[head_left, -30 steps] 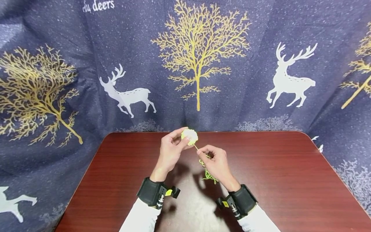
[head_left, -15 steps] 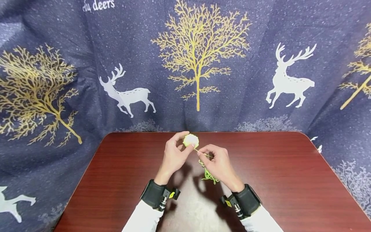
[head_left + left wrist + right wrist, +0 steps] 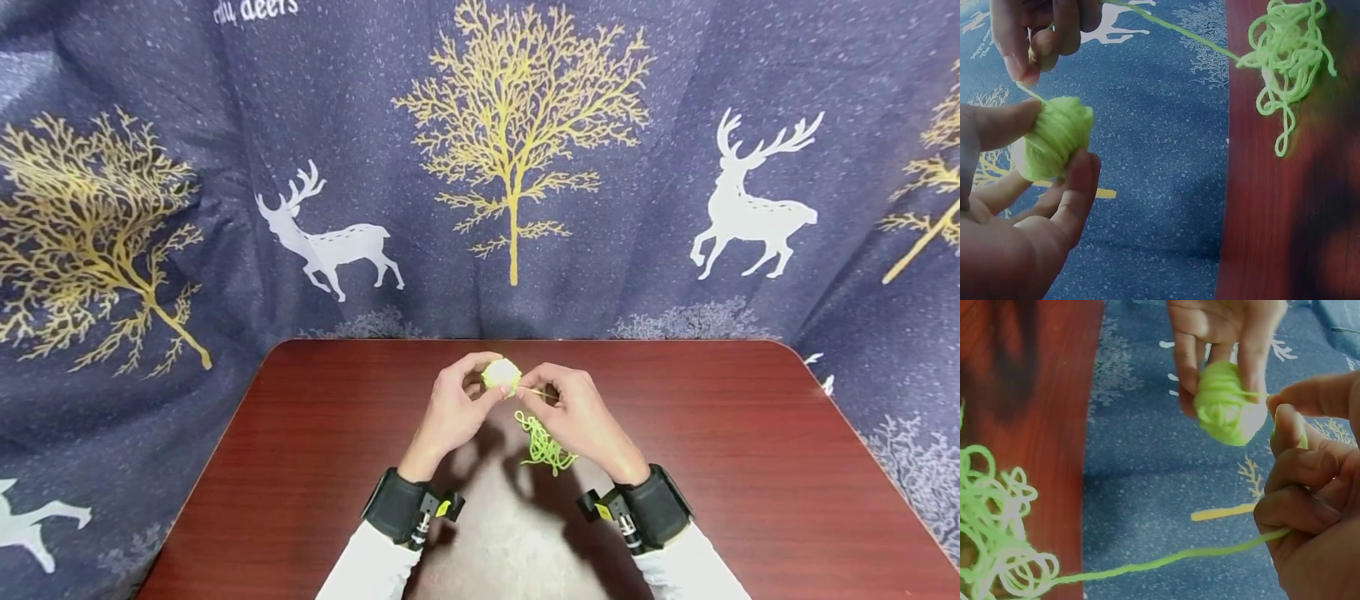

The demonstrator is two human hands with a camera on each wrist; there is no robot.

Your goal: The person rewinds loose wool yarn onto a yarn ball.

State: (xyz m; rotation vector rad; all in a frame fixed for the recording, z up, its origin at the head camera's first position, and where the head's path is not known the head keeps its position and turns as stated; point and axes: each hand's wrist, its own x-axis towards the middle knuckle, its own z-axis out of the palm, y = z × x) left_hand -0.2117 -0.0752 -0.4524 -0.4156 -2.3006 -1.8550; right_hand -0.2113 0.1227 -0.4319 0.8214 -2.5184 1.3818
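A small ball of yellow-green yarn (image 3: 1060,134) is held above the table between the thumb and fingers of my left hand (image 3: 453,404). Close at its right side, my right hand (image 3: 573,412) pinches the yarn strand between thumb and index finger. That strand runs a short way from the ball to the fingertips, as the right wrist view shows. From under the curled fingers of the right hand the strand (image 3: 1179,555) trails on to a loose tangle of the same yarn (image 3: 547,446), which lies on the table below the hands.
The reddish-brown wooden table (image 3: 337,433) has rounded far corners. Behind its back edge hangs a dark blue cloth (image 3: 585,250) printed with white deer and golden trees. Black straps with small cameras sit on both wrists.
The yarn ball and left hand have shifted slightly right and toward the body. The right hand has risen a little beside the ball, so the strand between them is shorter. More of the tangle shows.
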